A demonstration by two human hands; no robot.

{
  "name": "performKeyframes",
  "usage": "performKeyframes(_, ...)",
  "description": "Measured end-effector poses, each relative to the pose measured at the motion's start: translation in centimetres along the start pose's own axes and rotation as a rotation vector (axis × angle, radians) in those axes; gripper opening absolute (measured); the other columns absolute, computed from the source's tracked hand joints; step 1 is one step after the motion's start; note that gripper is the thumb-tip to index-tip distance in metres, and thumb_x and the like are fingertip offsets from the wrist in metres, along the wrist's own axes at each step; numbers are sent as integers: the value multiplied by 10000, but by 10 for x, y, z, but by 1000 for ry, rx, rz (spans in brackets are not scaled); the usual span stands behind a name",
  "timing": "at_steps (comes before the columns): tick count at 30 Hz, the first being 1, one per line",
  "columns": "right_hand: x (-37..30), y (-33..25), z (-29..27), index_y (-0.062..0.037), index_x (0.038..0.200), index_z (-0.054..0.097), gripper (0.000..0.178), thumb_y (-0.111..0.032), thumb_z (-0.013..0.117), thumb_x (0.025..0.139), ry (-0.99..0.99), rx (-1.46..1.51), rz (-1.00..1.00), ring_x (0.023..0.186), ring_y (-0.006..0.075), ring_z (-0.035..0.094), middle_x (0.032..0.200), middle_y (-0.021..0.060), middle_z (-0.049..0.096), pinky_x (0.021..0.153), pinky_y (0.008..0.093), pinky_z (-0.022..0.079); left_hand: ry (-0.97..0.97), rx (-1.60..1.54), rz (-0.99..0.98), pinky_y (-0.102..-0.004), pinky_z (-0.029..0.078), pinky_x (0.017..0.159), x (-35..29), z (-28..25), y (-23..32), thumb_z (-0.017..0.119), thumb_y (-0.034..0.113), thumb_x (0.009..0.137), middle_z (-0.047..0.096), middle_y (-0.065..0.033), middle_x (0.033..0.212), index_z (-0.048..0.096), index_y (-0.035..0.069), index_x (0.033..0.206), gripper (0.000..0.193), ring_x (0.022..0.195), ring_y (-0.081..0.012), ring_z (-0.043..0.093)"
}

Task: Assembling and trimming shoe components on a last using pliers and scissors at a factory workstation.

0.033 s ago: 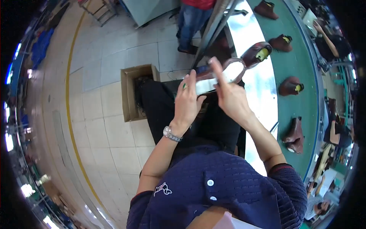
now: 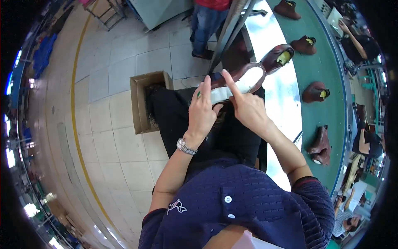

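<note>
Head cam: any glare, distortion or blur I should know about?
Head view: glare washes out much of the metal bench strip; fisheye bows the yellow floor line; corners fall to black; a light patch at the left rim is blown out; left hand and right hand look fairly sharp.

Pale tiled floor (image 2: 124, 178), yellow floor line (image 2: 73, 95), grey cabinet (image 2: 161, 12), long green surface (image 2: 325, 70), bright lights (image 2: 30, 209)

From here I count two bare hands (image 2: 202, 114) (image 2: 251, 111), one held shoe (image 2: 253, 79), one brown ankle boot (image 2: 277, 59) on the bench (image 2: 284, 103), at least four boots (image 2: 315, 93) on the green conveyor (image 2: 324, 64), one cardboard box (image 2: 137, 106), one wristwatch (image 2: 186, 146), one ring (image 2: 199, 94), two shirt buttons (image 2: 227, 199).
</note>
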State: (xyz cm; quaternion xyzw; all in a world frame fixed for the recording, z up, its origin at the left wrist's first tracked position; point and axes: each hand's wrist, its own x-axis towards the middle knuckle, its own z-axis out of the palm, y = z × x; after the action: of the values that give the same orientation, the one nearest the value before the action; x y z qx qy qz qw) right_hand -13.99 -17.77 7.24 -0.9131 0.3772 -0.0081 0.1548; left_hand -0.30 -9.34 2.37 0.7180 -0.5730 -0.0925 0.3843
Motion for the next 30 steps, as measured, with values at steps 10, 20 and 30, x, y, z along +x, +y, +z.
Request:
performKeyframes(10,-9,-11,2,-179,1532,103,843,-78,576,842,-7,30,5,554,361,647,599,204,623,487,453,516,-70,-137,-59,-384,503,927,-9,0,-3,816,35,647,566,-218,1272,169,14,1486,1059,1139,-348,569)
performKeyframes(20,-6,0,-14,-188,1525,88,828,-68,572,864,-106,131,2,684,428,638,769,255,646,649,515,490,-140,-84,104,-375,465,982,3,-7,-20,806,81,664,557,-188,1293,428,50,1385,815,1205,-324,529)
performKeyframes(30,-52,24,-37,-68,1293,450,392,-164,556,927,-245,191,274,632,400,636,806,229,654,627,467,497,-161,-174,61,-411,408,1061,-27,-43,-22,814,336,724,215,-223,1530,256,35,1482,987,1318,-372,408)
